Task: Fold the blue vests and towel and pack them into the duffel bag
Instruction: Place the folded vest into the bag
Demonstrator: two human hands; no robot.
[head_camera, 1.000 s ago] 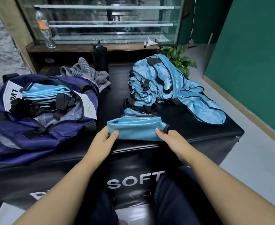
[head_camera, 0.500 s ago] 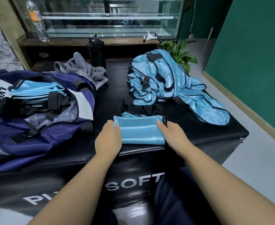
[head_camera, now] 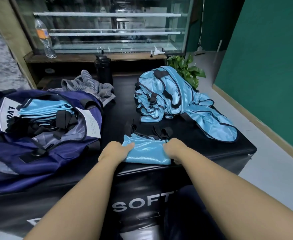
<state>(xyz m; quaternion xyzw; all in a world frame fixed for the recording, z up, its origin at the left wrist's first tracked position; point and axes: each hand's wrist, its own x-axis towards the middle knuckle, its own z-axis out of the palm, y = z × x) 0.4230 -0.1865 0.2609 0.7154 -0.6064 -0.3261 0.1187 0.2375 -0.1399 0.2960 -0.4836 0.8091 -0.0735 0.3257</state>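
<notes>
A black padded box [head_camera: 211,153], "SOFT" printed on its front face, carried everything. At its left edge sat an open navy duffel bag [head_camera: 43,153]. A crumpled grey towel [head_camera: 90,87] lay toward the far edge, just behind the bag, with a dark bottle [head_camera: 103,70] beside it. A heap of blue vests [head_camera: 173,99] spread toward the right edge. One folded vest [head_camera: 147,153] lay at the near edge.

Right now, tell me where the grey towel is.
In the head view the grey towel lies crumpled at the far left of the black padded box, just behind the open duffel bag and beside the black bottle.
</notes>
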